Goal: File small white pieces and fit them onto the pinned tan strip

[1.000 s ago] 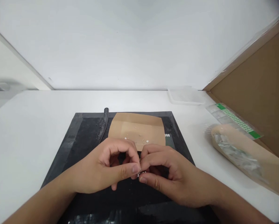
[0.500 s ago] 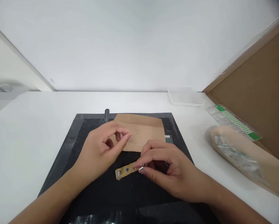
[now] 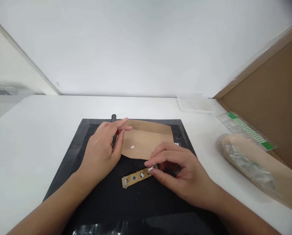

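Observation:
My right hand [image 3: 182,173] pinches a small shiny cylindrical piece [image 3: 151,168] between thumb and forefinger; its exact kind is too small to tell. The hand is just over the right end of a narrow yellowish strip [image 3: 138,177], hiding that end. Along the strip sit a grey band-like piece [image 3: 125,182] at the left end, a blue round spot [image 3: 134,178] and a small white piece [image 3: 142,175]. My left hand [image 3: 104,147] hovers at the left of a brown paper sheet [image 3: 158,137], fingers stretched out. A small white scrap [image 3: 132,147] lies on the paper near it.
Strip and paper lie on a black mat [image 3: 107,205] on the white table [image 3: 19,156]. A black rod-like handle [image 3: 113,117] pokes out at the mat's back edge. On the right are a clear tray [image 3: 196,104], a green-marked plastic case [image 3: 248,130] and a brown bag with clear packets [image 3: 251,166].
My left hand has opened from a pinch and moved slightly back; a white scrap now shows on the paper. My right hand has risen slightly, uncovering more of the strip, still pinching the small piece.

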{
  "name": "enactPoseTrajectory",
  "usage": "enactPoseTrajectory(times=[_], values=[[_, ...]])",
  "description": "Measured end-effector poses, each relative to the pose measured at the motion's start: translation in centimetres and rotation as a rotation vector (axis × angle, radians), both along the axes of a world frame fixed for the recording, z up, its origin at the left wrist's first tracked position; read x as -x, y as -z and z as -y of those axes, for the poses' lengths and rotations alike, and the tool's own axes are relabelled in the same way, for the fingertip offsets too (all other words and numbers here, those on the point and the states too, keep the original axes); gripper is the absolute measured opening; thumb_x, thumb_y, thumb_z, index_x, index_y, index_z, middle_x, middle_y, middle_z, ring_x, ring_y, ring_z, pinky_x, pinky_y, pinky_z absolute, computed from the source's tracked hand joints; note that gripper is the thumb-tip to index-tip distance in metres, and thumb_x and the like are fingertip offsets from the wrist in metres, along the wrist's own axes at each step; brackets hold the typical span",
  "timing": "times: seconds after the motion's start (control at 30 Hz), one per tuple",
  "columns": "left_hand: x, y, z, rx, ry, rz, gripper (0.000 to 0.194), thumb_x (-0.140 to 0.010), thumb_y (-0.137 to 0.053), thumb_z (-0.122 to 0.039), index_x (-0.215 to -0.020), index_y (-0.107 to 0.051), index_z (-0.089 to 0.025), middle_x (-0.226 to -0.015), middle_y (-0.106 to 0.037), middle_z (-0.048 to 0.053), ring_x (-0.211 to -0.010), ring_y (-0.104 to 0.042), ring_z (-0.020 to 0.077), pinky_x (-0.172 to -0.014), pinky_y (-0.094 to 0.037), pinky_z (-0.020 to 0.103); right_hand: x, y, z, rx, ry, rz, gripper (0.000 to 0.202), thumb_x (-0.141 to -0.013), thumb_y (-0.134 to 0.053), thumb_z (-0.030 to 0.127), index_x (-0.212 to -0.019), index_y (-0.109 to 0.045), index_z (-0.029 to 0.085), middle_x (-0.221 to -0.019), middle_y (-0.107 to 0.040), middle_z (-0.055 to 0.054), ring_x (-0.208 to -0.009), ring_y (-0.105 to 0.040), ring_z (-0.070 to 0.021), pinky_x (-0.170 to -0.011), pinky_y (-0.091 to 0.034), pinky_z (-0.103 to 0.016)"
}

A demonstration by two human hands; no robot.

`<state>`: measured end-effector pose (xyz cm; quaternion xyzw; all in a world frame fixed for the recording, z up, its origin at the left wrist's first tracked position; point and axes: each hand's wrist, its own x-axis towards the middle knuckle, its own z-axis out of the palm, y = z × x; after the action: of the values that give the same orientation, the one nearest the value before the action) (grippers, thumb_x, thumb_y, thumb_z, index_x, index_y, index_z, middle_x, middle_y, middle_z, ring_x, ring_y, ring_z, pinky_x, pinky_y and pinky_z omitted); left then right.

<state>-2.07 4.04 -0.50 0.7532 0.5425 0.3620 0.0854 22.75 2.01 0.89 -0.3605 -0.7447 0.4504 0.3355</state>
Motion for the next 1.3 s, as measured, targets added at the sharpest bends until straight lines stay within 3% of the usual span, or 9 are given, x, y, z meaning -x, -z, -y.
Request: enactPoseTrajectory(times=[0.13,0.3,0.47,0.57,0.67,0.73,1.13,1.3], values=[[0.2,0.0,-0.1,-0.013,0.058,-0.027,0.027,-0.101,-0.055,-0.015,-0.125,-0.064,-0.021,-0.111,-0.077,0.007,-0.096,-0.067,0.0239,-0.071,-0.054,0.035,0.4,0.7,0.1,-0.09,-0.014,0.024,0.011,-0.098,-0.075,0.026,-0.106,-0.081,0.024,-0.1,-0.079,-0.005,-0.083,-0.07,-0.0159,-0.073,-0.057,-0.028],[-0.2,0.4,0.1,-0.005,0.02,0.028,0.024,-0.098,-0.058,-0.014,-0.12,-0.06,-0.021,-0.115,-0.073,0.008,-0.089,-0.064,0.0211,-0.069,-0.051,0.033,1.2,1.5,0.4,-0.186,-0.107,0.055,0.008,-0.099,-0.077,0.03,-0.103,-0.079,0.024,-0.094,-0.082,-0.002,-0.086,-0.071,-0.0166,-0.084,-0.056,-0.033],[-0.2,0.2,0.2,-0.013,0.056,0.048,0.027,-0.095,-0.06,-0.015,-0.121,-0.059,-0.019,-0.111,-0.071,0.008,-0.098,-0.061,0.0239,-0.081,-0.052,0.037,1.8,2.0,0.7,-0.383,-0.105,0.216,0.009,-0.102,-0.072,0.029,-0.103,-0.079,0.024,-0.104,-0.078,-0.004,-0.093,-0.066,-0.0187,-0.087,-0.052,-0.036],[0.5,-0.9,0.0,-0.008,0.241,-0.014,0.034,-0.091,-0.065,-0.02,-0.125,-0.057,-0.018,-0.111,-0.067,0.009,-0.099,-0.058,0.0261,-0.09,-0.049,0.043,2.0,2.2,1.0,-0.43,-0.138,0.336,0.009,-0.102,-0.07,0.028,-0.104,-0.078,0.023,-0.101,-0.072,-0.005,-0.092,-0.06,-0.0201,-0.086,-0.049,-0.036],[1.7,-2.0,-0.1,0.096,0.512,-0.083,0.022,-0.091,-0.066,-0.024,-0.112,-0.061,-0.019,-0.105,-0.067,0.008,-0.098,-0.058,0.026,-0.089,-0.048,0.043,2.2,2.3,1.2,-0.452,-0.168,0.401,0.01,-0.103,-0.068,0.027,-0.108,-0.076,0.024,-0.103,-0.069,-0.004,-0.096,-0.056,-0.021,-0.087,-0.046,-0.037],[2.4,-2.5,-0.2,0.132,0.578,-0.099,0.021,-0.091,-0.066,-0.024,-0.111,-0.062,-0.02,-0.103,-0.068,0.008,-0.097,-0.058,0.0262,-0.088,-0.047,0.043,2.5,2.5,1.4,-0.477,-0.144,0.436,0.01,-0.104,-0.067,0.029,-0.109,-0.075,0.026,-0.103,-0.067,-0.003,-0.096,-0.054,-0.021,-0.086,-0.043,-0.037],[3.0,-2.2,-0.5,0.123,0.603,-0.193,0.022,-0.09,-0.065,-0.029,-0.109,-0.066,-0.017,-0.103,-0.063,0.009,-0.092,-0.052,0.0256,-0.082,-0.045,0.041,2.9,3.0,1.2,-0.52,-0.081,0.559,0.007,-0.102,-0.071,0.031,-0.102,-0.075,0.026,-0.101,-0.062,-0.002,-0.094,-0.05,-0.0209,-0.084,-0.039,-0.037],[3.6,-2.8,-0.3,0.307,0.595,-0.192,0.028,-0.084,-0.075,-0.041,-0.1,-0.065,-0.019,-0.095,-0.063,0.006,-0.09,-0.053,0.0243,-0.079,-0.046,0.038,2.8,2.7,1.3,-0.476,-0.078,0.555,0.009,-0.103,-0.068,0.032,-0.106,-0.075,0.026,-0.101,-0.062,-0.003,-0.095,-0.052,-0.0215,-0.083,-0.04,-0.038]])
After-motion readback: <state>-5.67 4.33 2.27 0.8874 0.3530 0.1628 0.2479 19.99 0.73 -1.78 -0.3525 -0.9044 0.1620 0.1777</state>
